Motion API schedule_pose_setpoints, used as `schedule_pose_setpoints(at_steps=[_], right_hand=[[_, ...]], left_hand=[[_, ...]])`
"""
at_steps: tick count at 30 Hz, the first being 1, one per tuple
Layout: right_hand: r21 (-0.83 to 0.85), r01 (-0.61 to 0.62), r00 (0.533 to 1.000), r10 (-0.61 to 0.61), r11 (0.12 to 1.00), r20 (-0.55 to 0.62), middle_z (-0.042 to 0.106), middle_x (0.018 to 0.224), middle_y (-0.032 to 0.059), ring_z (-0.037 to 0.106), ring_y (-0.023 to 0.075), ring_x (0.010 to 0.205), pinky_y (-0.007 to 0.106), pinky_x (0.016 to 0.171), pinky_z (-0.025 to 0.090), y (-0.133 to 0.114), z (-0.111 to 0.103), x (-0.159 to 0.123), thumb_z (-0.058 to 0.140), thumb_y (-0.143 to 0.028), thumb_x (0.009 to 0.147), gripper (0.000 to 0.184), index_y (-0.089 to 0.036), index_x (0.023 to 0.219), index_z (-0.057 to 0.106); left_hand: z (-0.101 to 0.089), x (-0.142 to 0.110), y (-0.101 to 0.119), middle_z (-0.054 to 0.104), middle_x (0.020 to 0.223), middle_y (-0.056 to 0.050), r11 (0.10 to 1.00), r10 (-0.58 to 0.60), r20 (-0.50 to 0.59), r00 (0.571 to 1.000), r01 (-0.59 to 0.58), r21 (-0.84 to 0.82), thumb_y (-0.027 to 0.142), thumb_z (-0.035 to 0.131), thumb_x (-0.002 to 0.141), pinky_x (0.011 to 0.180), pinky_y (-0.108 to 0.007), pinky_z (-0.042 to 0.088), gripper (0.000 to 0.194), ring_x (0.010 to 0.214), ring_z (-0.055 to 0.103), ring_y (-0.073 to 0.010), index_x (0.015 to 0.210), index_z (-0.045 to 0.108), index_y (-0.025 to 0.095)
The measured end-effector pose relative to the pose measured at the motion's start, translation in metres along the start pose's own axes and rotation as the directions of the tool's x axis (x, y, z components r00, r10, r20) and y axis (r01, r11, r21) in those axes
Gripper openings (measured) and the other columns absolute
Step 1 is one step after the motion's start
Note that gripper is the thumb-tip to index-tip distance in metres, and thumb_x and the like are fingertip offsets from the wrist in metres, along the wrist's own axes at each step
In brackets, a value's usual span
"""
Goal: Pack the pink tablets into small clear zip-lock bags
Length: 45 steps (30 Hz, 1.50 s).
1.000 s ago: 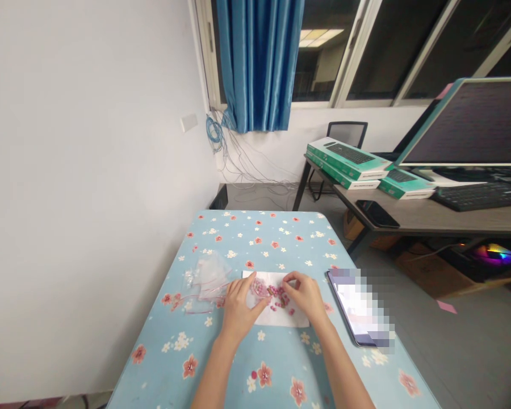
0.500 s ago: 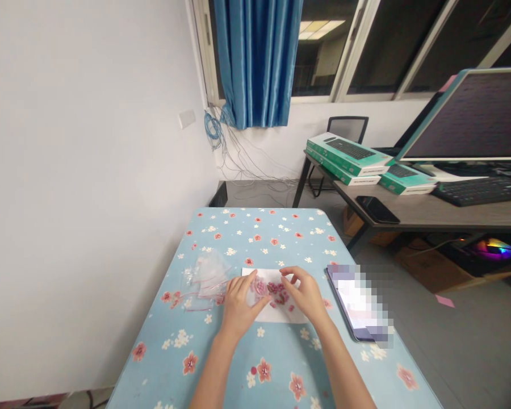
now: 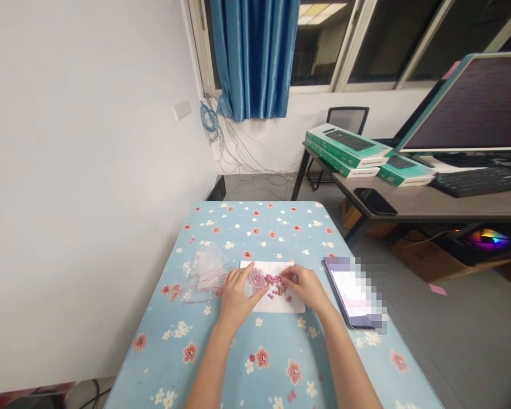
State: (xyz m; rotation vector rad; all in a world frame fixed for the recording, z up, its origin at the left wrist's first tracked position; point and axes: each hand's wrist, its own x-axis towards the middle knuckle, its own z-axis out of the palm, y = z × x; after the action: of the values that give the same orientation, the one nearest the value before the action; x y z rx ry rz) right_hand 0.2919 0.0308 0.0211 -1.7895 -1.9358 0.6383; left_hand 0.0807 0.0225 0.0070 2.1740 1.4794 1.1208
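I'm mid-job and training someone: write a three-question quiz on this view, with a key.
1. True or false: loose pink pieces lie on the white sheet.
2. Which lies nearest the left hand?
A) green boxes
B) clear plastic bags
C) blue curtain
3. Fill in: on the flowered table, just right of the right hand, lies a ____.

Key: 1 true; 2 B; 3 phone.

there are two hands [image 3: 238,289], one white sheet [image 3: 281,305], two phones [image 3: 375,201], three keyboard boxes [image 3: 347,145].
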Motion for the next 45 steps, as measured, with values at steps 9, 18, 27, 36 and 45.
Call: schedule_pose_setpoints(at_steps=[9, 18, 27, 36, 45], right_hand=[[0.216, -0.010, 0.997, 0.026, 0.976, -0.069, 0.067, 0.073, 0.0028, 0.054, 0.0146, 0.059, 0.026, 0.060, 0.040, 0.007, 0.000, 0.000, 0.057, -0.030, 0.076, 0.016, -0.018, 0.078, 0.067], [0.520, 0.156, 0.988, -0.131, 0.840, -0.086, 0.062, 0.071, 0.0021, 0.053, 0.0143, 0.063, 0.026, 0.062, 0.044, -0.051, 0.003, -0.008, 0.060, -0.037, 0.079, 0.020, -0.018, 0.080, 0.067], [0.357, 0.088, 0.974, -0.005, 0.930, -0.227, 0.066, 0.085, 0.0056, 0.056, 0.0159, 0.067, 0.029, 0.068, 0.045, -0.014, -0.003, -0.004, 0.053, -0.034, 0.082, 0.024, -0.018, 0.091, 0.068], [0.054, 0.022, 1.000, -0.023, 0.998, 0.007, 0.069, 0.078, 0.0030, 0.059, 0.0164, 0.065, 0.026, 0.063, 0.039, 0.007, 0.000, -0.002, 0.054, -0.028, 0.076, 0.020, -0.019, 0.083, 0.071], [0.012, -0.027, 1.000, 0.027, 1.000, 0.004, 0.069, 0.072, 0.0016, 0.058, 0.0165, 0.063, 0.027, 0.064, 0.037, 0.001, -0.002, -0.001, 0.052, -0.028, 0.077, 0.019, -0.019, 0.075, 0.069]], left_hand=[[0.000, -0.001, 0.000, 0.064, 0.103, -0.005, 1.000, -0.020, 0.022, 1.000, 0.020, -0.001, 0.039, 0.068, 0.075, 0.088, -0.040, 0.044, 0.055, 0.099, 0.056, -0.0234, 0.126, 0.050, 0.025], [0.000, 0.000, 0.004, 0.065, 0.105, -0.007, 0.998, 0.053, 0.019, 0.998, -0.054, 0.013, 0.035, 0.069, 0.075, 0.086, -0.040, 0.045, 0.054, 0.098, 0.058, -0.0238, 0.124, 0.051, 0.023], [0.000, 0.000, 0.002, 0.065, 0.100, -0.006, 1.000, 0.027, 0.003, 1.000, -0.027, 0.013, 0.039, 0.069, 0.074, 0.085, -0.039, 0.045, 0.055, 0.096, 0.058, -0.0233, 0.124, 0.051, 0.024], [0.001, -0.001, 0.000, 0.065, 0.100, -0.005, 1.000, 0.014, -0.001, 1.000, -0.014, 0.009, 0.039, 0.069, 0.074, 0.086, -0.039, 0.045, 0.055, 0.097, 0.058, -0.0234, 0.124, 0.051, 0.024], [0.001, -0.001, 0.001, 0.066, 0.099, -0.005, 1.000, 0.021, -0.006, 1.000, -0.020, 0.020, 0.039, 0.070, 0.074, 0.085, -0.038, 0.045, 0.054, 0.095, 0.058, -0.0228, 0.123, 0.052, 0.023]])
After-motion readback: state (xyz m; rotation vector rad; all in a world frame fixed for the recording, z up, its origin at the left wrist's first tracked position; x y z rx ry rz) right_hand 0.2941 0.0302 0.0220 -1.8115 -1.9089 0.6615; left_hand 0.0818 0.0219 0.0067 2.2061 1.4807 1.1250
